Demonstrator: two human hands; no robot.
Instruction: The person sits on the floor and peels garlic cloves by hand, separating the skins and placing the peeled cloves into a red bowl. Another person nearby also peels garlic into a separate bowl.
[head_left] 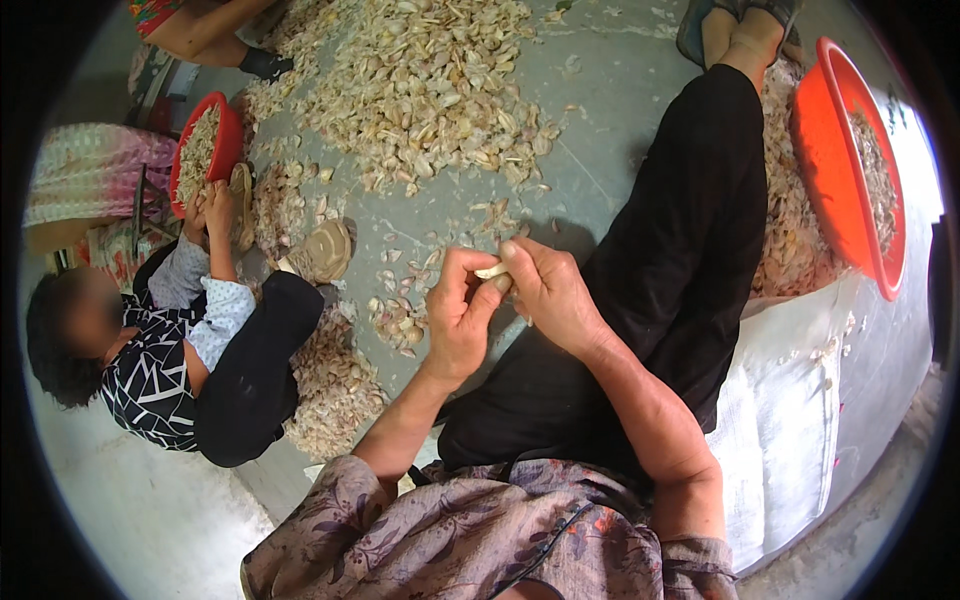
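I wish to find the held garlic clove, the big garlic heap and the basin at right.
Garlic clove (490, 271): head view, its pale surface.
Garlic heap (425, 88): head view, its middle.
Orange basin (821, 155): head view, its outer wall.

Workshop (makeshift), garlic heap (430, 90), red tubs (835, 180)

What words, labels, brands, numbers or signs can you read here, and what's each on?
No words, numbers or signs are readable here.
Large orange-red basin: no lettering visible.
White sheeting: no readable print.
Co-worker's black-and-white top: an angular pattern, no legible words.
Reddish patterned item, far left: too small and blurred to tell.
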